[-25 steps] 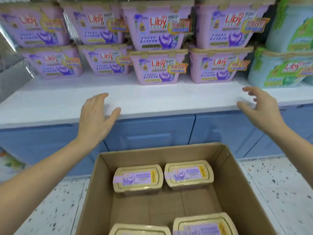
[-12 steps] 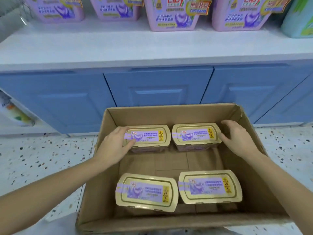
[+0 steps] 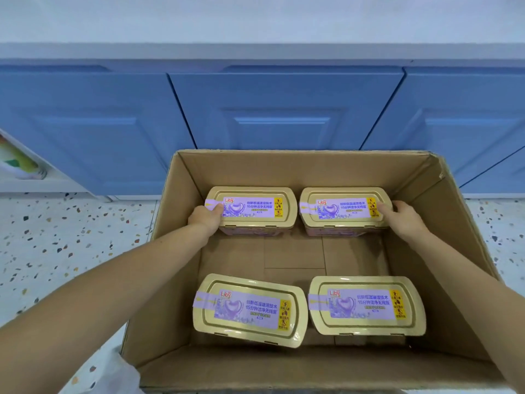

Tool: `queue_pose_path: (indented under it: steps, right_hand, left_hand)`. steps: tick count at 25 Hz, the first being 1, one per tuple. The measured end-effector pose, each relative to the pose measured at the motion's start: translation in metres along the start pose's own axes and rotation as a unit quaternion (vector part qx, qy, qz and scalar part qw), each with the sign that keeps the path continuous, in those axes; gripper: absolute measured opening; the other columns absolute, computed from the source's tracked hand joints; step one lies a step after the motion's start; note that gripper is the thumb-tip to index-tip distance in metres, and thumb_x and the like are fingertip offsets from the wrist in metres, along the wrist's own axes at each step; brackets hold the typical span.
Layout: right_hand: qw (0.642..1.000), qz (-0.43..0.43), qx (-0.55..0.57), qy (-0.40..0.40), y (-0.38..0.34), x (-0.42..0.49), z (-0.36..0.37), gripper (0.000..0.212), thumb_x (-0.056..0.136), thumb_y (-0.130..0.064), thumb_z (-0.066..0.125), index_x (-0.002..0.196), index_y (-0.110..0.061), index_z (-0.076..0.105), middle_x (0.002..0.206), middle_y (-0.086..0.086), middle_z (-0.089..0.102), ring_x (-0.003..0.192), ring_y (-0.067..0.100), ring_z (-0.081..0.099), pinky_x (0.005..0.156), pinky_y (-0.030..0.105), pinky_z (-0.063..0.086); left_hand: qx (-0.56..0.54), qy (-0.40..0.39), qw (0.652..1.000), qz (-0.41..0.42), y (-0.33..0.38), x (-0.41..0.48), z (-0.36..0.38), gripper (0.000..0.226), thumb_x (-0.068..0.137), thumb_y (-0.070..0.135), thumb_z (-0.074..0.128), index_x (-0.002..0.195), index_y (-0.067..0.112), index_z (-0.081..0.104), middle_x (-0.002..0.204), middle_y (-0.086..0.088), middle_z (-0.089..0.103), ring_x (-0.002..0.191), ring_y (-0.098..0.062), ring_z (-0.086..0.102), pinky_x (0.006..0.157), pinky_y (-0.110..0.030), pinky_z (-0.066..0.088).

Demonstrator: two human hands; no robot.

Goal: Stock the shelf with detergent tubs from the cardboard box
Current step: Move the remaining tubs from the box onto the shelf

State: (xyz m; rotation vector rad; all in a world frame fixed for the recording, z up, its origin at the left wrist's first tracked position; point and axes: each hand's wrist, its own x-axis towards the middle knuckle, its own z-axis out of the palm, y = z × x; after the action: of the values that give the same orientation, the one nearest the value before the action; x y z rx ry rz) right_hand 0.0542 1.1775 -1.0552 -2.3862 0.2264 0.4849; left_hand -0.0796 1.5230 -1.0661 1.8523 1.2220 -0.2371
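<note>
- Gripping the far-left gold-lidded, purple-labelled plastic detergent tub (image 3: 251, 207) by its outer end, the left hand (image 3: 206, 217) works inside the brown cardboard box (image 3: 306, 166).
- Likewise the right hand (image 3: 403, 216) clasps the far-right tub (image 3: 345, 207).
- Lifted by one end, either tub may tilt and slip free.

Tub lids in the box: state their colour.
Pale gold lids with purple labels; head view shows it best.

The upper-left tub (image 3: 251, 207), upper-right tub (image 3: 345, 207), lower-left tub (image 3: 250, 309) and lower-right tub (image 3: 366, 305) each carry a purple lid label (image 3: 356, 308) reading "Liby", "创新低温速溶技术" and "15分钟洁净无残留". Text on the yellow panel (image 3: 398, 305) is illegible.
</note>
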Motion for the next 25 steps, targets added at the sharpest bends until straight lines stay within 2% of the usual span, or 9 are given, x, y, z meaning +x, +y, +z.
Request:
queue_pose_path:
  steps: [2, 5, 7, 9, 11, 14, 19, 23, 25]
  right_hand:
    - [0.999, 0.017, 0.037, 0.000, 0.002, 0.009, 0.005, 0.046, 0.090, -0.040, 0.052, 0.109, 0.001, 0.060, 0.106, 0.018, 0.062, 0.110, 0.040, 0.056, 0.094, 0.047, 0.046]
    - [0.999, 0.013, 0.039, 0.009, 0.006, 0.015, 0.009, 0.032, 0.088, -0.038, 0.055, 0.088, -0.007, 0.060, 0.091, 0.014, 0.059, 0.095, 0.034, 0.057, 0.082, 0.041, 0.046]
    - [1.000, -0.006, 0.023, 0.018, 0.007, 0.015, 0.009, 0.031, 0.089, -0.033, 0.057, 0.086, -0.003, 0.064, 0.087, 0.014, 0.059, 0.090, 0.032, 0.056, 0.073, 0.032, 0.038]
    - [0.999, -0.017, 0.005, 0.041, 0.007, 0.011, 0.006, 0.037, 0.090, -0.031, 0.055, 0.090, 0.005, 0.067, 0.086, 0.021, 0.062, 0.093, 0.037, 0.058, 0.071, 0.030, 0.033]
    - [0.996, -0.027, -0.011, 0.080, 0.006, 0.000, 0.002, 0.040, 0.091, -0.031, 0.053, 0.088, 0.006, 0.067, 0.085, 0.027, 0.064, 0.094, 0.042, 0.059, 0.069, 0.031, 0.032]
    - [0.989, -0.060, -0.005, 0.133, 0.004, -0.026, -0.011, 0.039, 0.091, -0.031, 0.053, 0.086, 0.005, 0.068, 0.079, 0.024, 0.064, 0.087, 0.041, 0.060, 0.068, 0.031, 0.033]
    - [0.981, -0.095, 0.036, 0.166, -0.027, -0.071, -0.063, 0.038, 0.090, -0.035, 0.054, 0.075, -0.002, 0.065, 0.062, 0.014, 0.057, 0.065, 0.030, 0.053, 0.059, 0.035, 0.035]
    - [0.973, -0.122, 0.058, 0.189, -0.070, -0.100, -0.120, 0.043, 0.087, -0.034, 0.058, 0.053, -0.009, 0.052, 0.052, 0.012, 0.040, 0.055, 0.026, 0.036, 0.051, 0.035, 0.025]
    - [0.968, -0.135, 0.071, 0.199, -0.091, -0.106, -0.147, 0.042, 0.086, -0.036, 0.059, 0.057, -0.005, 0.055, 0.055, 0.018, 0.042, 0.050, 0.024, 0.032, 0.049, 0.035, 0.024]
  left_hand:
    - [-0.073, -0.023, 0.996, -0.036, -0.004, 0.004, 0.004, 0.051, 0.091, 0.038, 0.049, 0.125, 0.000, 0.050, 0.128, -0.019, 0.057, 0.106, -0.035, 0.057, 0.090, -0.041, 0.049]
    - [-0.175, -0.055, 0.981, -0.068, -0.002, 0.003, 0.004, 0.044, 0.092, 0.030, 0.051, 0.125, 0.002, 0.050, 0.126, -0.017, 0.058, 0.095, -0.031, 0.058, 0.070, -0.040, 0.055]
    - [-0.184, -0.055, 0.980, -0.059, 0.000, 0.003, 0.004, 0.043, 0.091, 0.027, 0.053, 0.125, 0.001, 0.049, 0.126, -0.017, 0.058, 0.098, -0.034, 0.061, 0.055, -0.033, 0.057]
    - [-0.172, -0.039, 0.983, -0.043, 0.001, -0.001, 0.003, 0.040, 0.091, 0.026, 0.054, 0.121, 0.000, 0.051, 0.124, -0.017, 0.059, 0.097, -0.036, 0.063, 0.041, -0.026, 0.054]
    - [-0.149, -0.024, 0.988, -0.023, -0.001, -0.006, 0.002, 0.039, 0.090, 0.025, 0.054, 0.118, -0.002, 0.053, 0.121, -0.019, 0.061, 0.094, -0.038, 0.065, 0.035, -0.023, 0.051]
    - [-0.087, -0.005, 0.996, 0.027, -0.003, -0.024, -0.003, 0.037, 0.088, 0.026, 0.055, 0.110, -0.004, 0.059, 0.113, -0.021, 0.065, 0.085, -0.038, 0.068, 0.041, -0.026, 0.054]
    - [-0.051, -0.023, 0.990, 0.132, 0.002, -0.064, -0.027, 0.034, 0.088, 0.028, 0.055, 0.095, -0.004, 0.064, 0.098, -0.016, 0.069, 0.077, -0.028, 0.068, 0.070, -0.043, 0.059]
    - [-0.062, -0.011, 0.980, 0.187, 0.028, -0.100, -0.070, 0.037, 0.088, 0.031, 0.055, 0.083, -0.003, 0.067, 0.084, -0.013, 0.071, 0.068, -0.029, 0.070, 0.066, -0.046, 0.059]
    - [-0.091, 0.001, 0.975, 0.203, 0.045, -0.116, -0.099, 0.036, 0.086, 0.031, 0.057, 0.077, -0.003, 0.066, 0.076, -0.016, 0.071, 0.065, -0.034, 0.070, 0.065, -0.048, 0.059]
